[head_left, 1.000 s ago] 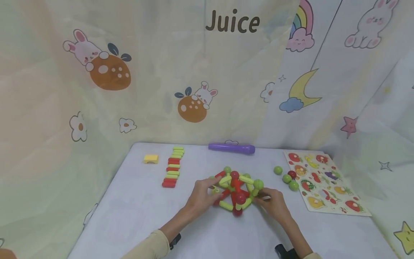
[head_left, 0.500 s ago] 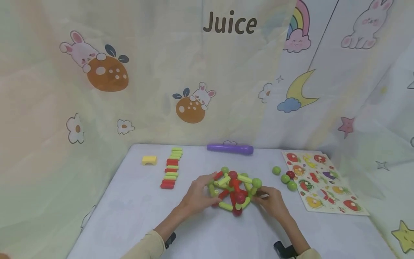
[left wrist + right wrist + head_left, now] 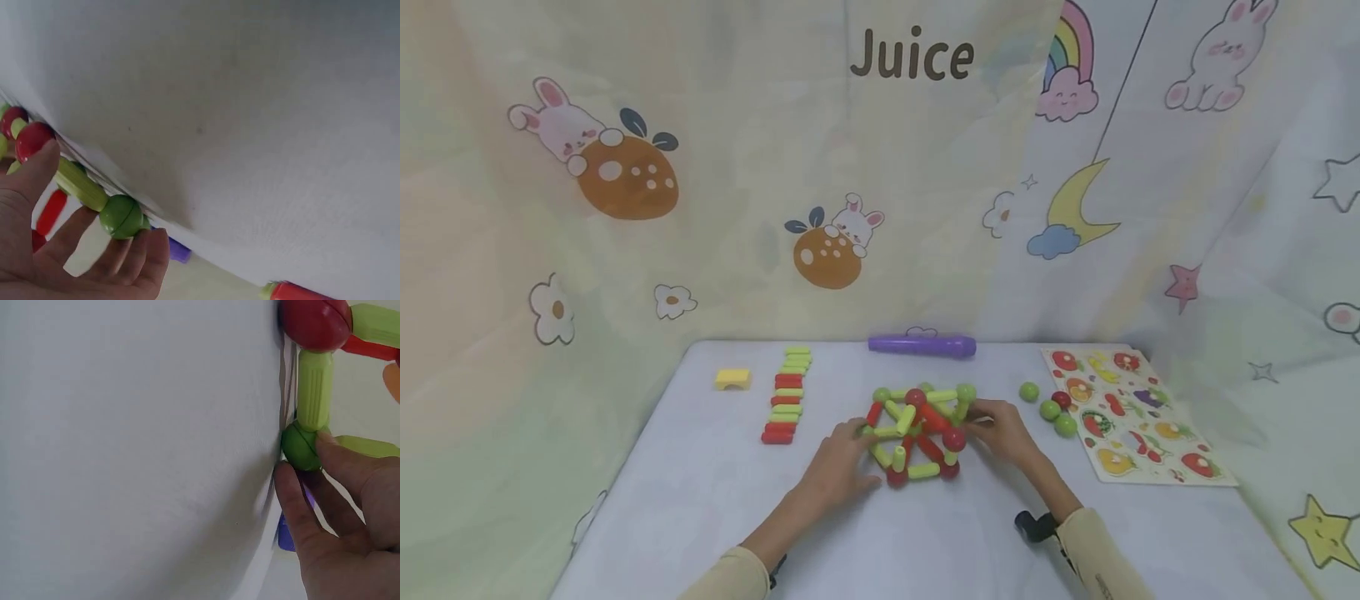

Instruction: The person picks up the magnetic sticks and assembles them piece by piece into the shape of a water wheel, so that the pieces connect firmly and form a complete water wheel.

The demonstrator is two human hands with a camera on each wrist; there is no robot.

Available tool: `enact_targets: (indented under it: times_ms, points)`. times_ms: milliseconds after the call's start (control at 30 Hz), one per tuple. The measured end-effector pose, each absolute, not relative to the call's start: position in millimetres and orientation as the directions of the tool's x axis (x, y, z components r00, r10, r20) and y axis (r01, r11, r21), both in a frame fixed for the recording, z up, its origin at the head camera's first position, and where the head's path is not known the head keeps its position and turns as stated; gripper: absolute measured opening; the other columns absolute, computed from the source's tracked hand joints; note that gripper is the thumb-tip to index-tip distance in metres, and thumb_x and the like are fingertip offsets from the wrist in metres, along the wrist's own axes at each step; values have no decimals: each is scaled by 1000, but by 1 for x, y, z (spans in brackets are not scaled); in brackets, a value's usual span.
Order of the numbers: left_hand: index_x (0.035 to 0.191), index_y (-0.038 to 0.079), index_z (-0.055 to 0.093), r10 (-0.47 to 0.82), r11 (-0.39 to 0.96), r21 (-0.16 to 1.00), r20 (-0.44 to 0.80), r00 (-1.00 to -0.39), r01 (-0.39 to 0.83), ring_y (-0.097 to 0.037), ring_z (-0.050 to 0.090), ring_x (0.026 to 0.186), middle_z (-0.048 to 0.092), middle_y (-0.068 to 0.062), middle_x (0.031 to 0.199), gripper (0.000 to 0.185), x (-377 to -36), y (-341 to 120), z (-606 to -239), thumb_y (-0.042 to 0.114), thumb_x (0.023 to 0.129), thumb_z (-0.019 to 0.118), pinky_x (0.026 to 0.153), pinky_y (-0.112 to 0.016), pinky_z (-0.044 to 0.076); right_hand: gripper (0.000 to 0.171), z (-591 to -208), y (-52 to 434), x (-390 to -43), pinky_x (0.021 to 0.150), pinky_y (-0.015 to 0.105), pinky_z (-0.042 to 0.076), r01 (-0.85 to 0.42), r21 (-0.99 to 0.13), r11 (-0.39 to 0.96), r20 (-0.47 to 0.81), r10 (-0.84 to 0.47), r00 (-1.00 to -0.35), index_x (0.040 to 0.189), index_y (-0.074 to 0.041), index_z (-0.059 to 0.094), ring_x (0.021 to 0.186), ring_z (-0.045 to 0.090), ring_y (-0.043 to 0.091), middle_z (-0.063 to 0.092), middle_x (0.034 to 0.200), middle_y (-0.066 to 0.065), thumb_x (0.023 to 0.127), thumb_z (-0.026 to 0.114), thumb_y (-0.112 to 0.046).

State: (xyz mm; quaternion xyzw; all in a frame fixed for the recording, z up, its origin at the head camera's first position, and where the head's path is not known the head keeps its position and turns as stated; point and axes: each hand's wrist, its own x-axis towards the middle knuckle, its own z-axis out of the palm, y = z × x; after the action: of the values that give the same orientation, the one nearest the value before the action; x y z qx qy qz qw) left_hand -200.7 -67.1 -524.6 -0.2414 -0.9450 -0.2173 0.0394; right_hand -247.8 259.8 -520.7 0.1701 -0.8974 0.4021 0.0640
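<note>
A ball-and-rod building toy point(image 3: 934, 418), made of red and green balls joined by red and lime rods, stands at mid-table in the head view. Two lime rods at its front left point outward with free ends. My left hand point(image 3: 835, 467) grips its left side; in the left wrist view the thumb overlaps a red ball point(image 3: 34, 140) and the fingers curl behind a green ball point(image 3: 120, 217). On the other side my right hand point(image 3: 1003, 429) pinches a low green ball point(image 3: 300, 447) between thumb and fingers, as the right wrist view shows.
Left of the toy, several loose red and lime rods point(image 3: 788, 381) lie in a column beside a yellow block point(image 3: 733, 380). A purple stick point(image 3: 922, 346) lies at the back edge. Several loose balls point(image 3: 1050, 410) sit beside a fruit-picture board point(image 3: 1138, 417) on the right.
Both hands have turned the toy, so two red base balls now face the front. The right hand has moved farther back. The head view has swung slightly right.
</note>
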Motion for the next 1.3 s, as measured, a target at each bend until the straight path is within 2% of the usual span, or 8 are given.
enact_targets:
  times_ms: [200, 400, 567, 700, 833, 1033, 1133, 1300]
  points:
    - [127, 5, 77, 428, 830, 300, 195, -882, 469, -31, 58, 117, 60, -19, 139, 54, -182, -57, -519, 28, 82, 97, 94, -43, 60, 33, -507, 283, -234, 82, 44, 65, -367, -615, 698, 344, -181, -921, 126, 3, 74, 104, 75, 37, 78, 116, 21, 94, 81, 0]
    - [120, 5, 79, 418, 846, 276, 189, -889, 456, -26, 55, 104, 59, -18, 127, 50, -168, -50, -513, 29, 81, 97, 86, -38, 60, 35, -498, 330, -213, 85, 60, 58, -300, -391, 870, 558, -36, -829, 115, 10, 75, 104, 66, 44, 71, 113, 27, 84, 88, 3]
    - [123, 5, 78, 428, 843, 285, 158, -890, 456, -29, 57, 107, 59, -23, 132, 51, -161, -47, -510, 28, 82, 97, 86, -40, 62, 44, -503, 353, -206, 91, 63, 56, -176, -358, 917, 453, 6, -891, 120, 12, 72, 110, 58, 48, 63, 116, 31, 82, 91, -2]
    - [125, 6, 77, 449, 835, 293, 127, -884, 466, -28, 55, 105, 58, -21, 132, 53, -159, -43, -509, 27, 81, 97, 82, -37, 62, 47, -509, 360, -206, 97, 65, 53, -69, -379, 923, 305, 54, -951, 126, 13, 69, 115, 58, 51, 64, 120, 35, 87, 87, -4]
    - [126, 6, 77, 467, 833, 275, 115, -877, 480, -28, 56, 106, 59, -21, 134, 54, -157, -40, -505, 29, 81, 97, 84, -37, 63, 44, -514, 366, -209, 101, 66, 52, -4, -393, 919, 227, 92, -970, 130, 14, 66, 119, 59, 53, 65, 124, 35, 91, 82, -1]
    - [126, 7, 77, 473, 839, 244, 115, -874, 486, -30, 59, 109, 60, -23, 136, 55, -159, -38, -503, 32, 81, 98, 88, -37, 63, 38, -513, 368, -211, 96, 61, 56, 26, -429, 903, 203, 124, -971, 126, 13, 66, 112, 65, 47, 69, 120, 32, 94, 81, 0]
    - [127, 7, 77, 467, 839, 263, 103, -878, 476, -30, 59, 111, 58, -23, 139, 55, -159, -38, -503, 29, 82, 97, 89, -38, 64, 36, -505, 363, -203, 91, 56, 58, -11, -448, 894, 260, 119, -958, 124, 11, 67, 106, 67, 44, 71, 116, 29, 93, 81, -1]
    - [129, 9, 77, 467, 833, 289, 89, -880, 471, -30, 58, 112, 56, -24, 141, 54, -158, -38, -504, 24, 81, 97, 88, -37, 64, 38, -476, 325, -169, 81, 21, 58, -313, -511, 801, 539, 15, -842, 117, 0, 76, 90, 73, 30, 79, 104, 14, 82, 91, 2]
